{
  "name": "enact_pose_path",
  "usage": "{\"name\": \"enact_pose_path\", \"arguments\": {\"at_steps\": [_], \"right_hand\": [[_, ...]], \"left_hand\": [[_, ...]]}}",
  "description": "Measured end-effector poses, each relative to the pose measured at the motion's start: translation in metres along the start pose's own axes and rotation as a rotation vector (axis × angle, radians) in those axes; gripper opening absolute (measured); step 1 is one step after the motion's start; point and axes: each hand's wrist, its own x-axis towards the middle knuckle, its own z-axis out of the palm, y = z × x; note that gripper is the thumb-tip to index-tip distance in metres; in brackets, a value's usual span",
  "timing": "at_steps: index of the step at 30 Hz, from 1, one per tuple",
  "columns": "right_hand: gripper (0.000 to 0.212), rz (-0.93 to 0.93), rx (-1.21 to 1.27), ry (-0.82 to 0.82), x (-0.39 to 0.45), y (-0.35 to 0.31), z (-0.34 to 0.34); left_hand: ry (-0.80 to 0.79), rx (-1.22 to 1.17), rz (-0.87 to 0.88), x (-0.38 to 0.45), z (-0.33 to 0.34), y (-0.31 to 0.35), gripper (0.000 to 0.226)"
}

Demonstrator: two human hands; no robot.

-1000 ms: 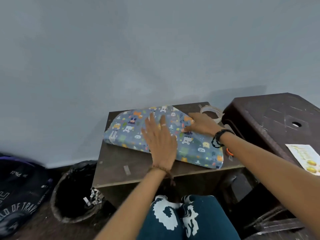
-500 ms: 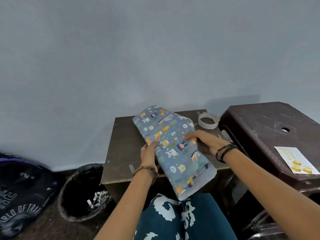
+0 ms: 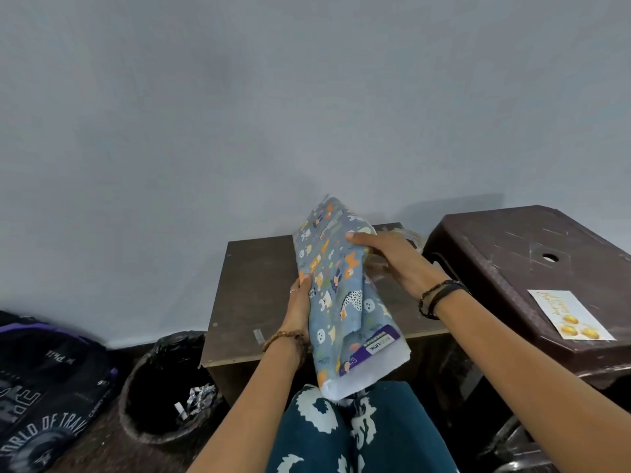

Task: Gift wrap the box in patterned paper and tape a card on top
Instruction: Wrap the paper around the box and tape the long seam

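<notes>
I have the box (image 3: 343,295) lifted off the desk (image 3: 252,291) and tilted, its far end up toward the wall and its near end down over my lap. The patterned paper (image 3: 327,268) is already around its long sides. My left hand (image 3: 299,307) grips the left edge with the thumb on the printed face and the other fingers behind. My right hand (image 3: 386,256) grips the upper right side, fingers curled over the top face.

I judge this to be the end-closing step. The body is covered, but the near end is open: a purple and white printed end of the box (image 3: 377,348) shows, with the white underside of the paper (image 3: 370,372) sticking out past it as a loose sleeve. The next move, I think, calls for setting the box down or bracing it, folding that loose sleeve in over the end, and freeing one hand for tape.

The roll of tape (image 3: 411,235) sits at the back of the desk, mostly hidden behind my right hand. The card (image 3: 570,314) lies on the dark stool (image 3: 512,254) to my right, well apart from the box and not yet used.

I cannot tell whether the long seam is taped, since it is out of sight. The far end is foreshortened, so I cannot say if it is folded shut. The print on the box end is too small to read properly.
</notes>
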Motion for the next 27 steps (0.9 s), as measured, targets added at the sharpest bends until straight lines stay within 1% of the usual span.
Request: {"name": "enact_pose_path", "arguments": {"at_steps": [2,4,6,8,11,13,15,16,17,18,19,21,22,24,25,26,27], "right_hand": [[0.024,-0.069,0.0,0.05,0.0,-0.003,0.001],[0.032,-0.068,-0.038,0.087,0.002,-0.003,-0.001],[0.029,0.003,-0.138,0.076,0.002,-0.002,-0.005],[0.023,0.098,-0.186,0.03,-0.001,0.002,-0.008],[0.019,0.167,-0.189,0.001,-0.003,0.01,-0.008],[0.015,0.187,-0.116,-0.032,-0.006,0.013,-0.005],[0.023,0.191,-0.025,-0.075,-0.009,0.009,-0.005],[0.029,0.181,-0.039,-0.106,-0.009,0.006,-0.006],[0.03,0.173,-0.079,-0.146,-0.011,0.0,-0.006],[0.028,0.17,-0.136,-0.197,-0.012,-0.006,-0.007],[0.025,0.178,-0.192,-0.253,-0.013,-0.012,-0.008],[0.025,0.229,-0.272,-0.373,-0.015,-0.022,-0.01],[0.027,0.265,-0.308,-0.414,-0.016,-0.024,-0.013],[0.048,0.302,-0.349,-0.398,-0.017,-0.027,-0.019],[0.058,0.301,-0.36,-0.376,-0.017,-0.026,-0.022],[0.061,0.292,-0.369,-0.332,-0.015,-0.024,-0.024],[0.056,0.284,-0.353,-0.264,-0.011,-0.02,-0.025]], "left_hand": [[0.021,0.016,0.013,0.004,-0.002,-0.002,0.053],[0.033,-0.01,-0.022,0.004,-0.006,-0.005,0.051],[0.031,-0.073,-0.055,0.009,-0.014,-0.011,0.055],[0.017,-0.105,-0.084,0.011,-0.018,-0.015,0.058],[-0.04,-0.138,-0.097,0.013,-0.02,-0.021,0.057],[-0.036,-0.162,-0.089,0.014,-0.019,-0.024,0.06],[-0.022,-0.155,-0.074,0.013,-0.017,-0.021,0.071],[-0.018,-0.143,-0.067,0.015,-0.017,-0.021,0.084],[-0.006,-0.129,-0.065,0.018,-0.016,-0.022,0.096],[-0.001,-0.108,-0.069,0.019,-0.016,-0.022,0.103],[-0.005,-0.093,-0.057,0.019,-0.014,-0.02,0.101],[0.013,-0.08,-0.06,0.022,-0.016,-0.019,0.088],[0.009,-0.1,-0.081,0.026,-0.017,-0.019,0.091],[0.0,-0.123,-0.119,0.036,-0.02,-0.024,0.097],[-0.022,-0.159,-0.122,0.036,-0.02,-0.023,0.093],[-0.042,-0.169,-0.123,0.03,-0.019,-0.02,0.087],[-0.034,-0.164,-0.098,0.017,-0.015,-0.014,0.08]]}}
